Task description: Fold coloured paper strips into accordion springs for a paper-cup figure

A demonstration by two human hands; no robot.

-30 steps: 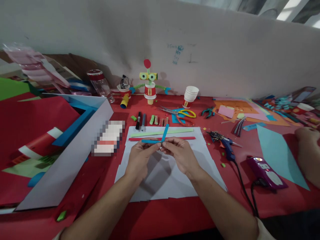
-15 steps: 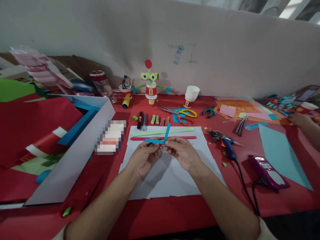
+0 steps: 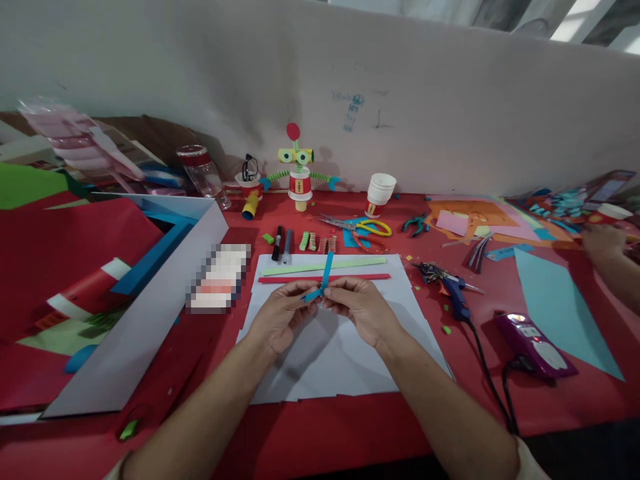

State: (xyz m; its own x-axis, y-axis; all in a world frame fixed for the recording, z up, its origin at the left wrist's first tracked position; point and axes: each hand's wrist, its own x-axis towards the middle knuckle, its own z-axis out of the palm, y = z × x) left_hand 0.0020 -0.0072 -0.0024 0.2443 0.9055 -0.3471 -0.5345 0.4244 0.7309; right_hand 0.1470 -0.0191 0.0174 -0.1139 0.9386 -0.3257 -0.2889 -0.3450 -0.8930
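Observation:
Between my two hands is a blue paper strip [image 3: 327, 269], bent at a corner, with one arm pointing up and away and the other lying toward the left. My left hand [image 3: 286, 313] pinches the strip near its left arm. Close beside it, my right hand [image 3: 357, 307] grips the corner with thumb and fingertips. Both hands hover over a white sheet of paper [image 3: 325, 373]. On that sheet, just beyond my fingers, lie a red strip [image 3: 370, 277] and a pale green strip [image 3: 350, 265].
A glue gun [image 3: 453, 293] and a purple power socket [image 3: 535, 347] with a cord lie right. Behind are scissors [image 3: 360, 225], pliers [image 3: 415, 225], stacked paper cups [image 3: 381, 193], markers [image 3: 277, 243] and a paper-cup robot [image 3: 300, 183]. A box [image 3: 150, 320] stands left. Another person's hand [image 3: 605, 240] is far right.
The blue strip has turned: its left arm now tilts down toward me and its upright arm leans more. My hands have shifted slightly closer together and nearer to me.

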